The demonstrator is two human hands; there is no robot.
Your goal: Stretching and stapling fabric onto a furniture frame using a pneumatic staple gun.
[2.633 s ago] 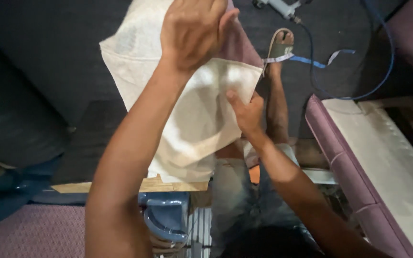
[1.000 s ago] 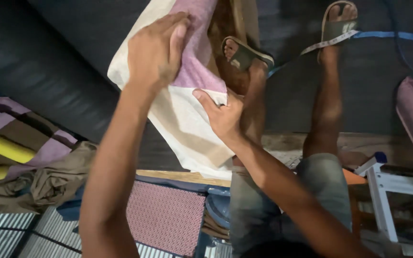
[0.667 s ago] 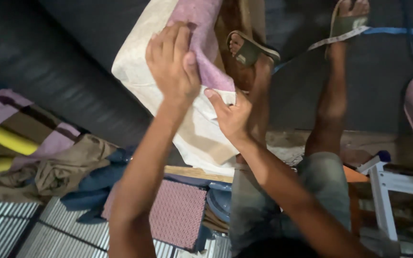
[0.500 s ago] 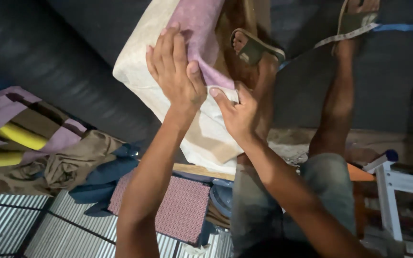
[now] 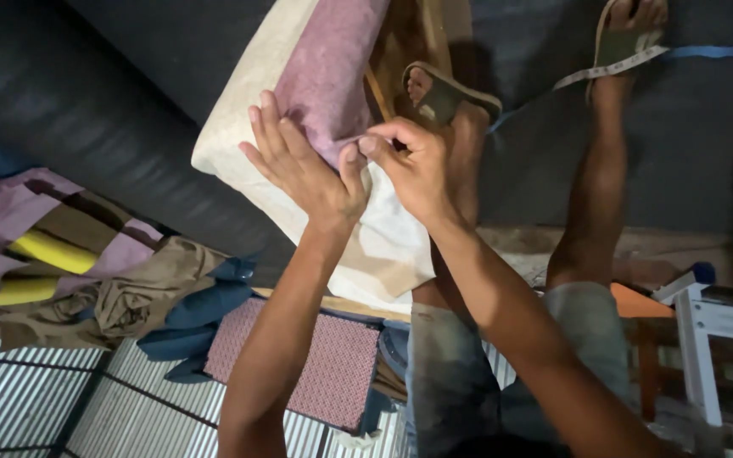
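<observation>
Fabric, mauve, lies over the cream cushion under both hands. Left hand presses flat, fingers spread open; right hand pinches the fabric edge. Judgement: keep the pinch taut, smooth away from it.

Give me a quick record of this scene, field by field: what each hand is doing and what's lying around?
Left hand: flat on the cushion, fingers spread by the purple cloth
Right hand: pinching the purple cloth's edge
Cushion: cream, propped over the legs
Feet: in sandals, on dark floor
Left side: heap of fabric
Below: patterned pad
Right side: white stool
</observation>
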